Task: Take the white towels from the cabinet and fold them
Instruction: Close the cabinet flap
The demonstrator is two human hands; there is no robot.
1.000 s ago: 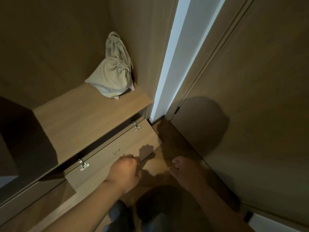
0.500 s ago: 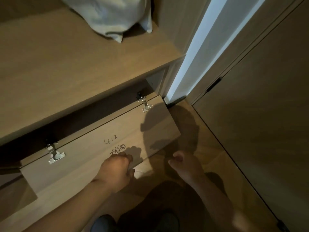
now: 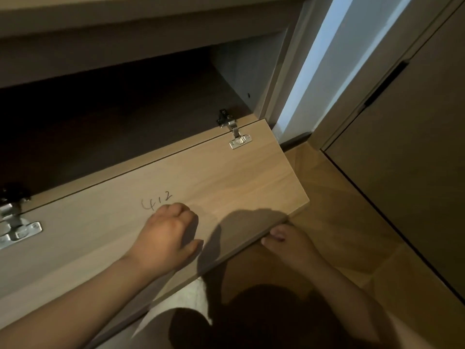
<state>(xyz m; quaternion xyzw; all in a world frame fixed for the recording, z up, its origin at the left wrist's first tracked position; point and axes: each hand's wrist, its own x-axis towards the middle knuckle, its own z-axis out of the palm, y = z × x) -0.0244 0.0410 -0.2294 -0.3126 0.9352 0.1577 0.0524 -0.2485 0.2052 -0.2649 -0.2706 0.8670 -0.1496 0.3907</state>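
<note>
Your left hand (image 3: 167,234) rests curled in a loose fist on the dropped cabinet door (image 3: 226,177), while your right hand (image 3: 289,241), at 3 o'clock from it, clamps fingers on the door's front edge. The open cabinet (image 3: 120,109) at 12 o'clock is too dark to tell where any towels lie.

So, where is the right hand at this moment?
In the head view, the right hand is low and right of centre, its fingertips at the front edge of the open cabinet door, right of the left hand.
</note>
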